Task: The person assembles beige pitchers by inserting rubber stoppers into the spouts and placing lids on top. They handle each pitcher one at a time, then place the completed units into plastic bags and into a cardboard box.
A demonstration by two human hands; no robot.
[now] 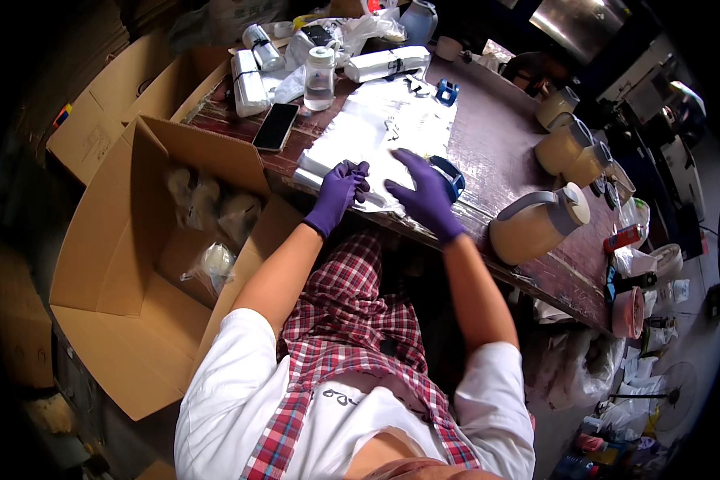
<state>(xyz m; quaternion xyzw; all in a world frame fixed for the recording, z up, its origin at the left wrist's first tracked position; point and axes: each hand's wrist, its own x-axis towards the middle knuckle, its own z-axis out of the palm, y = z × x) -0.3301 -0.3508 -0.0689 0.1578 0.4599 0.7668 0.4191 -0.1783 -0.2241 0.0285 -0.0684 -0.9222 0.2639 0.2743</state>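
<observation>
Pressing glossy flat plastic bags (376,132)

The right hand (426,192) partly hides a blue tape dispenser (450,174).

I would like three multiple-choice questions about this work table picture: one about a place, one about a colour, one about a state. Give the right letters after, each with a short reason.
1. Where does the dark phone lie?
A. on the table, at its left end near the open carton
B. inside the carton
C. on the person's lap

2. What colour are the gloves on both hands?
A. white
B. purple
C. yellow

3. In what state is the big cardboard box at the person's left?
A. taped shut
B. folded flat
C. open, with bagged items inside

Answers:
1 A: the phone lies flat on the table beside the clear bottle.
2 B: the left hand and the right hand wear purple gloves, over the stack of white plastic bags.
3 C: the cardboard box has its flaps spread and bagged items show inside.
</observation>
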